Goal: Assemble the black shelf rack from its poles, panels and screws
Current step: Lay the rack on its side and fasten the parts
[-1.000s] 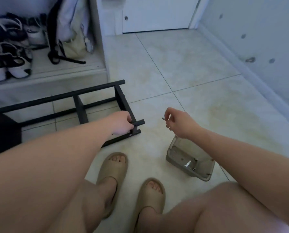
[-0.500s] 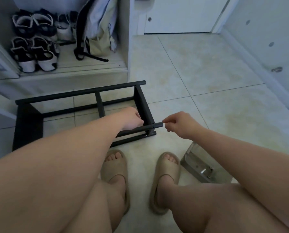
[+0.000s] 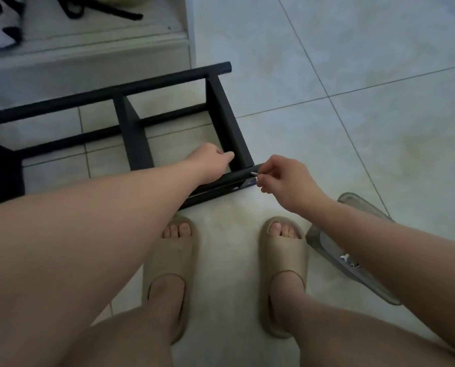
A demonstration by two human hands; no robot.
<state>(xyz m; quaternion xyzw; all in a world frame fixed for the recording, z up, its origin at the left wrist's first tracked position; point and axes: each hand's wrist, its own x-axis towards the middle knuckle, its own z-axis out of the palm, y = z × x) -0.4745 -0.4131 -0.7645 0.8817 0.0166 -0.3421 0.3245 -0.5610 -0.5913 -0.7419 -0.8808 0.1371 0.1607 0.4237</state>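
Note:
The black shelf rack (image 3: 131, 133) lies on its side on the tiled floor, its poles joined by flat cross panels. My left hand (image 3: 210, 161) grips the near pole (image 3: 238, 177) close to its right end. My right hand (image 3: 284, 178) pinches a small silver screw (image 3: 255, 174) and holds it against the tip of that pole. The pole's underside and the joint below it are hidden by my hands.
A clear plastic tray (image 3: 353, 250) with loose screws lies on the floor under my right forearm. My feet in beige slippers (image 3: 283, 266) stand just in front of the rack. A white cabinet ledge (image 3: 88, 46) with a shoe and black straps sits behind the rack.
My right hand moved left from above the tray to the pole's end, bringing the screw to it. The view tilted down and closer. My left hand stayed on the pole.

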